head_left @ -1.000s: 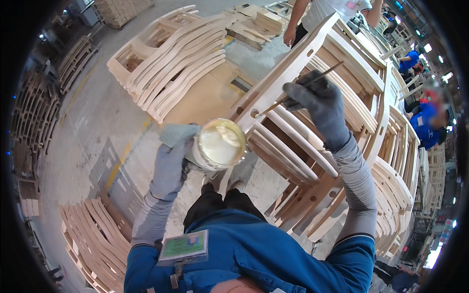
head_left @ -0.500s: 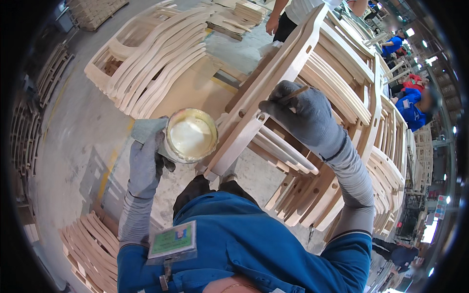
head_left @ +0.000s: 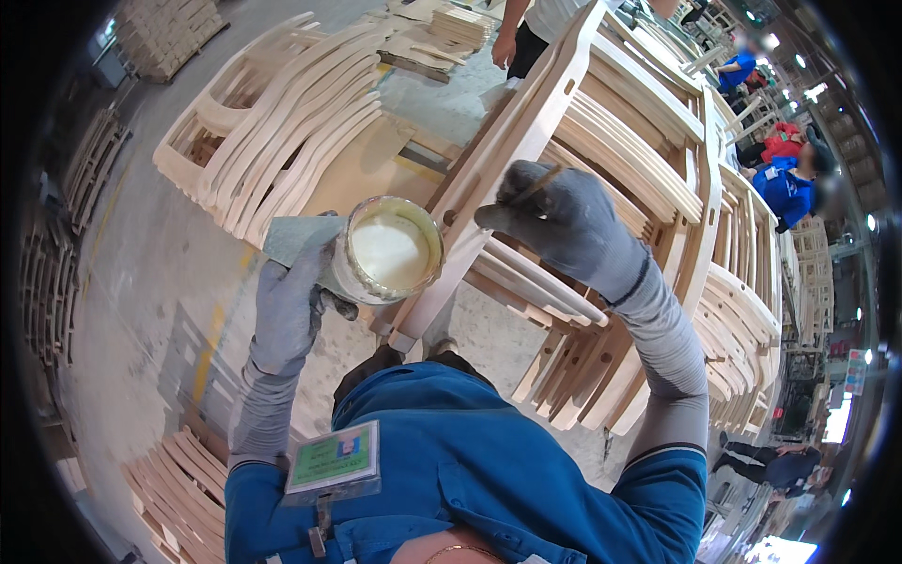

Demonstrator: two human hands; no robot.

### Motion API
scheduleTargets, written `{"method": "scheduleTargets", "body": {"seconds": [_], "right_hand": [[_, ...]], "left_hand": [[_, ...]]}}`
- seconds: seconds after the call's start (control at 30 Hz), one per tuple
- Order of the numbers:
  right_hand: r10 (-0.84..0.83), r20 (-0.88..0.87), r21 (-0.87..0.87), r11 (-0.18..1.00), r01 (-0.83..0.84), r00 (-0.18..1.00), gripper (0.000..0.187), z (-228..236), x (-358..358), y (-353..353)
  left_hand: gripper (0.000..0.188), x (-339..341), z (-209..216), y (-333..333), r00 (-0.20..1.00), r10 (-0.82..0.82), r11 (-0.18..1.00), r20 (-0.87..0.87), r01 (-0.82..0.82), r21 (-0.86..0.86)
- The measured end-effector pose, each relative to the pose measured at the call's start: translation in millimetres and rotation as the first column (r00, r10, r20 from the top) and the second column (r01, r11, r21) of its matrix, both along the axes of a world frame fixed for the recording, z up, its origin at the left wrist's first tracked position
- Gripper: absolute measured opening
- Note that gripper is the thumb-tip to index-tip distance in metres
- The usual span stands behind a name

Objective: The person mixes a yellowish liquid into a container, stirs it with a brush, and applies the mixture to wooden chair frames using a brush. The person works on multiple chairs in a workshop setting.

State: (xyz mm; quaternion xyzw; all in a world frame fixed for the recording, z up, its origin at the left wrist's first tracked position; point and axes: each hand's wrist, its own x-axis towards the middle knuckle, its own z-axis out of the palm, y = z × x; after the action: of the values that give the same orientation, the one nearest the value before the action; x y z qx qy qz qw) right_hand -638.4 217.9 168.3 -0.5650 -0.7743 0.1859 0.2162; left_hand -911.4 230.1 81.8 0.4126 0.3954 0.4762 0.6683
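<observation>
Open round can [head_left: 349, 267] in the gloved left hand [head_left: 289, 305], fingers wrapped about its side; the cream-white liquid [head_left: 390, 252] lies below a crusted rim. A flat grey-green sheet [head_left: 299, 239] projects between this hand and the can. The gloved right hand [head_left: 562, 221] pinches a thin brown stick [head_left: 543, 180], whose lower end is hidden by the fingers; whether it touches the wood cannot be told. Beneath the right hand, a pale wooden rail [head_left: 537, 122] with slots and holes runs diagonally, just beside the can, the hand covering part of it. Upper left, stacked curved wooden frames [head_left: 291, 127]; lower left, curved slats [head_left: 174, 484]. At top, a co-worker's hand [head_left: 505, 49] hangs beyond the rail.
</observation>
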Motion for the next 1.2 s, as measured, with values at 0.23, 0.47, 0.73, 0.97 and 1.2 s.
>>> {"method": "scheduleTargets", "body": {"seconds": [0.23, 0.47, 0.73, 0.97, 1.2], "right_hand": [[0.054, -0.144, 0.01, 0.999, -0.053, 0.988, 0.021, -2.0, 21.4, 4.8], [0.069, -0.681, 0.041, 0.998, -0.057, 0.729, 0.013, 18.5, 22.5, -27.6], [-0.182, -0.879, -0.242, 0.967, -0.082, 0.441, 0.015, 3.9, 41.5, -34.0], [-0.361, -0.932, -0.363, 0.93, -0.055, 0.033, 0.019, -16.9, 82.6, -26.1], [-0.386, -0.922, -0.383, 0.92, -0.078, -0.032, 0.02, -21.4, 94.1, -3.9]], "left_hand": [[0.034, 9.3, 2.9, 0.7, 0.998, -0.044, 0.998, -0.054, 0.046, 0.043], [0.034, 17.4, 4.8, 5.2, 0.987, -0.137, 0.986, -0.082, 0.143, 0.083], [0.034, 38.5, 24.9, 9.2, 0.97, -0.233, 0.971, -0.072, 0.236, 0.039], [0.033, 64.1, 30.6, 21.7, 0.957, -0.27, 0.953, -0.107, 0.282, 0.115], [0.031, 85.7, 28.6, 37.4, 0.957, -0.29, 0.949, 0.027, 0.284, 0.136]]}}
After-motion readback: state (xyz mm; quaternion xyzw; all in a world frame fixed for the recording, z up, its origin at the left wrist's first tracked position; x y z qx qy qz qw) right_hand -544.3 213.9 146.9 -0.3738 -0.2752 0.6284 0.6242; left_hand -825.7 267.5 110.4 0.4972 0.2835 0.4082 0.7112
